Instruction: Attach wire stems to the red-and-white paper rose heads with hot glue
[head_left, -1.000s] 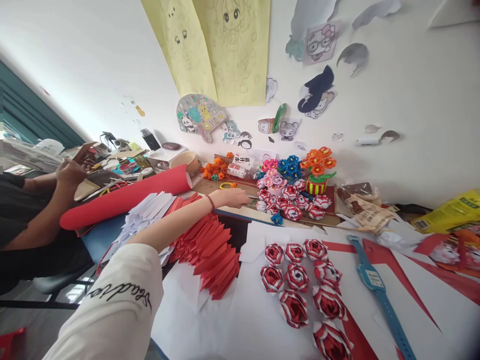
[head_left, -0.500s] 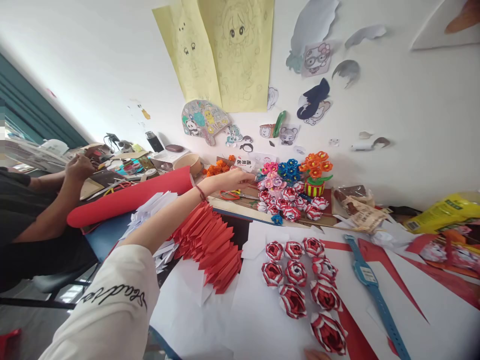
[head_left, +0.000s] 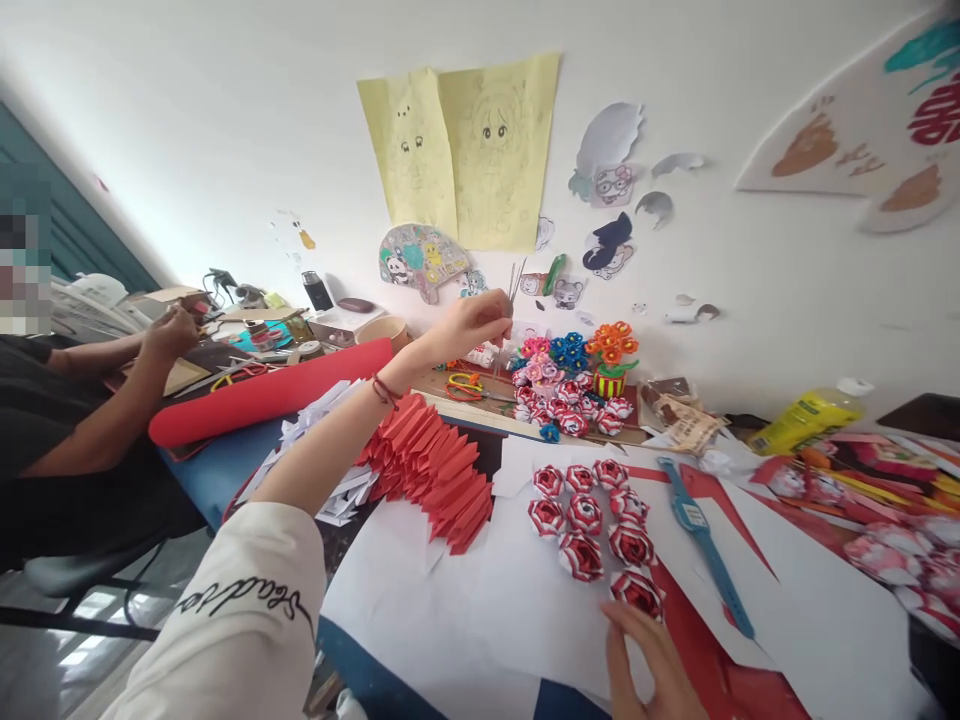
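Observation:
My left hand (head_left: 476,325) is raised over the back of the table, pinching several thin wires (head_left: 516,283) that stick up past the fingers. My right hand (head_left: 652,665) is low at the front, empty, its thumb and fingers apart, beside the nearest red-and-white paper flower (head_left: 637,592). Rows of these paper flowers (head_left: 584,513) lie on white paper (head_left: 517,600). Left of them spreads a long row of folded red paper pieces (head_left: 442,480), with folded white pieces (head_left: 349,495) partly behind my left forearm.
A blue watch (head_left: 701,530) lies right of the flowers. Finished flowers (head_left: 562,400), scissors (head_left: 476,388) and a striped pot (head_left: 609,384) stand at the back. A red roll (head_left: 270,395) lies left, near another person's hands (head_left: 169,335). A yellow bottle (head_left: 802,420) leans at the right.
My left hand has risen from the back of the table, now with thin wires in its fingers. My right hand has come further into view by the nearest flower. The view has shifted.

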